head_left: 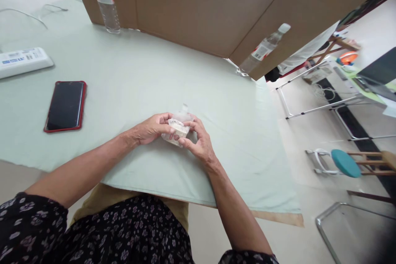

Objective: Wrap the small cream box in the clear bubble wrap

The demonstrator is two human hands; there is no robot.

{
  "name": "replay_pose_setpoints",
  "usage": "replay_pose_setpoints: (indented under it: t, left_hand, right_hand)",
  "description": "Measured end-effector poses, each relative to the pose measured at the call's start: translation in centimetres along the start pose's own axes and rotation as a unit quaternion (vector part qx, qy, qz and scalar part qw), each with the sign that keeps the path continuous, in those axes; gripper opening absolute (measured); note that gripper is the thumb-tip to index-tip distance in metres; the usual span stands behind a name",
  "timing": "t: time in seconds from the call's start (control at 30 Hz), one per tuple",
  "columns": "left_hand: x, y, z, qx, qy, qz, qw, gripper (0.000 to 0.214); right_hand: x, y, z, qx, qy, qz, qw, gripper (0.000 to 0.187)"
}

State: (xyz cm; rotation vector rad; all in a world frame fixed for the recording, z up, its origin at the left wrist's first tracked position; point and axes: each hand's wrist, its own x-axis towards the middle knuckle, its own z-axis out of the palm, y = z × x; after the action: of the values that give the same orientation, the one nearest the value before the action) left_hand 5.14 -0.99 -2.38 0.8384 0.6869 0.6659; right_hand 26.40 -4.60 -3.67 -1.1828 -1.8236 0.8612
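Note:
Between my two hands is a small whitish packet (178,130) with a pale blocky body and a few reddish marks. Thin translucent wrapping (182,116) rises from its far side. My left hand (152,128) is closed on the packet's left side, its thumb lying along the top. From the right, my right hand (200,140) grips it with curved fingers and the thumb at the near corner. What the packet holds is too small to make out, and the fingers cover part of it. Both hands are just above the pale green cloth (148,78), close to the near edge.
To the left lies a phone (65,105) in a red case, with a white box-like device (24,62) behind it. A brown cardboard panel (192,4) stands at the back, with water bottles (107,4) (262,51) against it. A teal stool (345,163) stands off right.

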Motion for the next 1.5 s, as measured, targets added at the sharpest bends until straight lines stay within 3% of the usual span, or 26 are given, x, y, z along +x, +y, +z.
replay_pose_setpoints:
  t: [0.2,0.33,0.47,0.6,0.73,0.83,1.07,1.23,1.5]
  left_hand:
    - [-0.1,0.2,0.5,0.01,0.017,-0.008,1.0,0.054]
    - [-0.1,0.6,0.9,0.014,0.051,-0.019,0.998,0.055]
    - [-0.3,0.9,1.3,0.058,0.062,0.0,0.996,0.056]
    - [-0.7,1.4,1.6,0.145,0.051,0.022,0.988,0.05]
    - [-1.0,1.7,1.6,0.177,0.046,0.005,0.983,0.048]
    - [-0.9,1.6,1.3,0.162,0.043,-0.011,0.986,0.049]
    - [-0.8,1.0,1.1,0.189,0.016,-0.008,0.982,0.055]
    - [-0.8,0.9,0.8,0.224,-0.005,0.01,0.975,0.049]
    - [-0.1,0.4,1.0,0.265,0.063,0.057,0.96,0.046]
  right_hand:
    - [-0.1,-0.2,0.5,0.045,-0.009,0.021,0.999,0.042]
    - [-0.6,0.2,1.6,0.114,0.035,0.059,0.991,0.065]
    - [-0.9,0.4,2.3,0.12,0.071,0.078,0.987,0.088]
    - [-1.0,0.3,2.5,0.119,0.07,0.099,0.985,0.095]
    - [-1.0,0.3,2.4,0.132,0.045,0.115,0.983,0.097]
    - [-0.9,0.2,2.1,0.127,0.044,0.126,0.983,0.09]
    - [0.3,0.0,1.6,0.157,0.073,0.155,0.973,0.052]
    - [0.7,-0.9,1.8,0.169,0.096,0.113,0.974,0.024]
    - [0.7,-1.7,1.2,0.096,0.095,0.068,0.989,0.014]
